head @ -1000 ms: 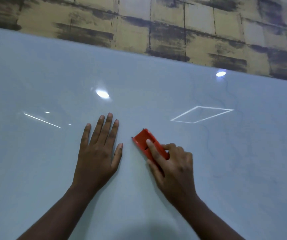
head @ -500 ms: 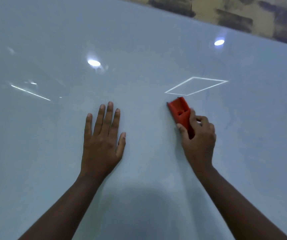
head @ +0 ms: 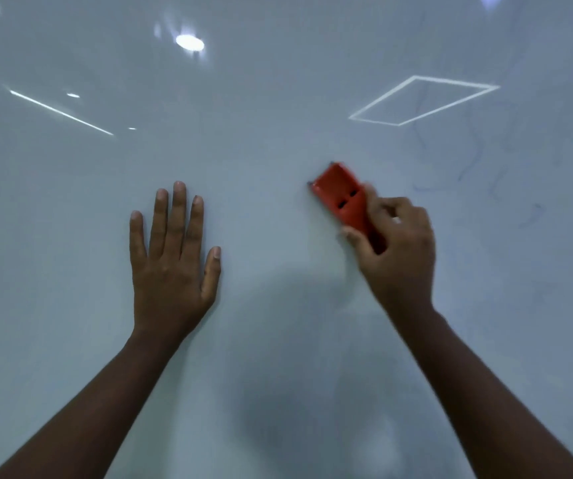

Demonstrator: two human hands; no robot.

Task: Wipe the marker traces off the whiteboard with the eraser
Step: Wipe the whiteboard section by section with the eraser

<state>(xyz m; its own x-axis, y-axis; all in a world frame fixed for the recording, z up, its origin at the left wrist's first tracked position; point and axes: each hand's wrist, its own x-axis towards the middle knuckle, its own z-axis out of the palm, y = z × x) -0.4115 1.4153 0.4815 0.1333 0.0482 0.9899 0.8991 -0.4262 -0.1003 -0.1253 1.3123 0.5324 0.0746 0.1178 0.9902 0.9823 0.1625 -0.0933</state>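
Likely light and rigid, the eraser (head: 342,198): a small orange plastic block, hard-shelled on top, presumably with a softer felt face underneath, though that face stays hidden against the whiteboard (head: 278,140). Best taken at the near end, across the narrow sides, leaving the far half free to sweep; gripped just so here by the right hand (head: 395,247), thumb along the 9 o'clock edge, fingers curled over the 3 o'clock edge, the near end buried in the palm. Slightly blurred, so the exact finger placement cannot be told. Smooth plastic, probably a bit slippery under pressure, hence a firm pinch rather than a loose one; glossy board, so little drag to be expected and no fragility to worry about. In looks: bright orange-red, oblong, tilted with its far end toward 11 o'clock, two dark slots across the top, a dark speck at each far corner. Placed right of centre on the board, flat against it as far as can be judged, at about 3 o'clock from the left hand (head: 172,261) and well apart from it. Left hand flat and open, fingers straight and close together, pointing to 12 o'clock, palm pressed on the board, holding nothing. Faint blue marker traces (head: 478,167) at 2 to 3 o'clock from the eraser, thin and wavy, not yet wiped. Bright ceiling-light reflections (head: 190,42) toward 12 o'clock.
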